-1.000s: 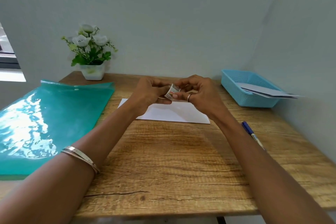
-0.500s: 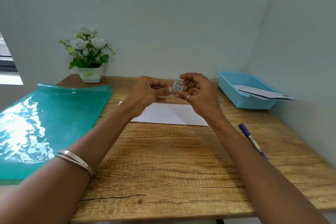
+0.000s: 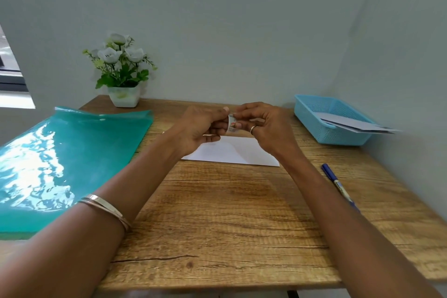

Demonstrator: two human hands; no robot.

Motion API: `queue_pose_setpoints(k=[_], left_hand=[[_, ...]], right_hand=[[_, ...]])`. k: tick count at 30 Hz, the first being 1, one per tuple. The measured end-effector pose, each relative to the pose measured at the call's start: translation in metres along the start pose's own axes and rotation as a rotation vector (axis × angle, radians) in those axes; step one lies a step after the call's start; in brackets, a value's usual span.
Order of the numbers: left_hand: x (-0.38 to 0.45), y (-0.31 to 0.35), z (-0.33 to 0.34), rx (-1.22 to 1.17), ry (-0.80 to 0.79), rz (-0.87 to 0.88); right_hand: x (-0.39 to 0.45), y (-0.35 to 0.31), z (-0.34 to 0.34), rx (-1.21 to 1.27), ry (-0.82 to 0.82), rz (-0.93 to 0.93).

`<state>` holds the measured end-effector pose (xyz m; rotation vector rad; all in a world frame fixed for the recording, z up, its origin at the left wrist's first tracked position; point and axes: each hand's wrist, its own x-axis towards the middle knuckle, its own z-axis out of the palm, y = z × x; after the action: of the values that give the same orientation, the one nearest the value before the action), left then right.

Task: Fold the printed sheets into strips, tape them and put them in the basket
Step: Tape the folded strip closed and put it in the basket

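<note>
A small roll of tape [image 3: 232, 124] with a printed core is held up above the desk between both hands. My left hand [image 3: 202, 128] pinches at it from the left with curled fingers, and my right hand [image 3: 263, 123] grips it from the right. Under the hands a white folded sheet [image 3: 232, 153] lies flat on the wooden desk [image 3: 229, 213]. At the back right stands a light blue basket [image 3: 331, 120] with folded white strips [image 3: 358, 124] in it, their ends sticking out over its right rim.
A teal plastic folder [image 3: 60, 159] covers the desk's left side. A white pot of white flowers [image 3: 122, 72] stands at the back left. A blue pen [image 3: 339, 186] lies near the right edge. Walls close the back and right.
The camera has tilted down a little. Both hands stay together above the sheet, and the tape roll has turned between the fingers, now showing its edge.
</note>
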<state>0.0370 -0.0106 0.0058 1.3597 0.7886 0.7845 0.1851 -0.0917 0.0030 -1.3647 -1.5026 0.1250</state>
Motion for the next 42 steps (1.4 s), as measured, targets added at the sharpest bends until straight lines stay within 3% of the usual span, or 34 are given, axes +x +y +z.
queue_pose_setpoints(k=[12, 24, 28, 33, 38, 42], left_hand=[[-0.003, -0.002, 0.006, 0.038, 0.097, -0.006], [-0.002, 0.001, 0.009, -0.075, 0.203, -0.057], [-0.002, 0.003, 0.007, -0.148, 0.229, -0.087], [0.000, 0.004, 0.002, -0.247, 0.240, -0.149], [0.001, 0.006, -0.004, -0.234, 0.192, -0.159], [-0.002, 0.003, 0.005, -0.123, 0.110, -0.091]], right_hand=[[-0.001, -0.002, 0.000, 0.023, -0.043, 0.140], [0.000, -0.003, 0.001, -0.156, -0.173, -0.011], [0.000, -0.003, -0.002, -0.173, -0.255, 0.024], [-0.003, -0.012, -0.015, 0.055, -0.303, 0.146], [0.001, -0.011, -0.021, 0.433, -0.112, 0.282], [0.002, -0.007, -0.017, 0.497, 0.009, 0.372]])
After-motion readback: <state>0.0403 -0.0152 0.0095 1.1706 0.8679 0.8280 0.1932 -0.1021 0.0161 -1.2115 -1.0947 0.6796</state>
